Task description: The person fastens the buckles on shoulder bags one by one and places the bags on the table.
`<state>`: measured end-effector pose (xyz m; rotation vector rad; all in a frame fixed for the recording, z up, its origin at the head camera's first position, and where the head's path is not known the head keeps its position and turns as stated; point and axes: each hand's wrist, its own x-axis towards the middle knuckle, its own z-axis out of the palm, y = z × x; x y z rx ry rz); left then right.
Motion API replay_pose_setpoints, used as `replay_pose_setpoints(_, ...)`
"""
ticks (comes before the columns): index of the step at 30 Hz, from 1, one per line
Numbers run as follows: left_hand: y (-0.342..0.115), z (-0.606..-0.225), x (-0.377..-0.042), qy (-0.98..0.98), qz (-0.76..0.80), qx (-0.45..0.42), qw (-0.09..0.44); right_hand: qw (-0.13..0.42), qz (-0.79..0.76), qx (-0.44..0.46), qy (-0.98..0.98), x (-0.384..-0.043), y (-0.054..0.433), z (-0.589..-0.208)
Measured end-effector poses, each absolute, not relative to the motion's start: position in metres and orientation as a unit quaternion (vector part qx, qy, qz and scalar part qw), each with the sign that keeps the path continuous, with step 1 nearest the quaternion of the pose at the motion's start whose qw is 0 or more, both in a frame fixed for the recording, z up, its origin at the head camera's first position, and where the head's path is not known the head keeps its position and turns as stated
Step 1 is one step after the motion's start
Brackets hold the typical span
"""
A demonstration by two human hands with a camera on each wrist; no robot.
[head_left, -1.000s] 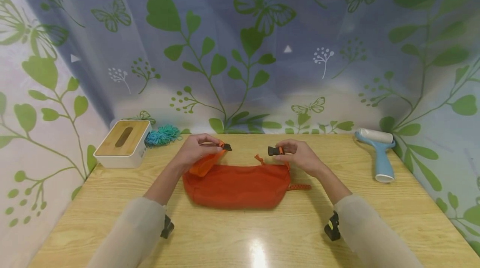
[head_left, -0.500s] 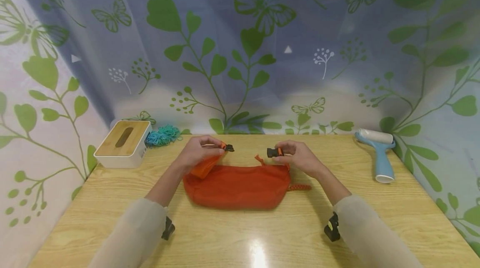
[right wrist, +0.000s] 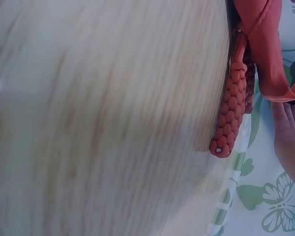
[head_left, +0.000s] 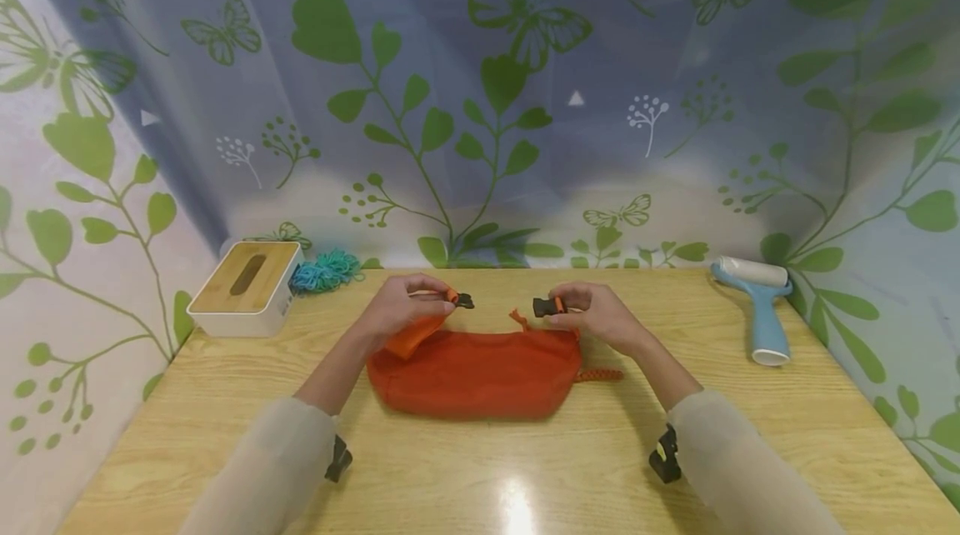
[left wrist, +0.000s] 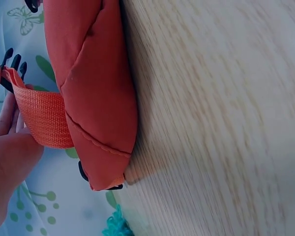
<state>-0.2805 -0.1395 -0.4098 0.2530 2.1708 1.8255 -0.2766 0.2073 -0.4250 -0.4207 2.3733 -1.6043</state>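
An orange-red waist bag [head_left: 474,377] lies on the table in front of both hands. My left hand [head_left: 401,304] pinches the orange strap just behind a black pronged buckle half [head_left: 465,301]; in the left wrist view that strap [left wrist: 44,115] loops out from the bag's end. The right hand [head_left: 596,314] holds the black socket half of the buckle [head_left: 546,307] between thumb and fingers. Both buckle halves face each other above the bag's far edge, with a gap between them. A braided orange zipper pull [right wrist: 229,105] hangs from the bag's right end.
At the back left stands a white tissue box with a wooden lid [head_left: 247,285], beside a bundle of turquoise yarn [head_left: 327,270]. A blue lint roller [head_left: 763,314] lies at the right. A patterned curtain [head_left: 480,102] borders the table's back edge.
My left hand has moved slightly right and toward the body with its buckle half, narrowing the gap. The right hand has shifted only a little.
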Motion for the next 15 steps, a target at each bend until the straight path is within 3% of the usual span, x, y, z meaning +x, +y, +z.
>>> replay_pose_setpoints(15, -0.1365, -0.4098, -0.2789, 0.756, 0.632, 0.082, 0.149, 0.123, -0.548, -0.157, 0.812, -0.2758, 0.2088, -0.4261)
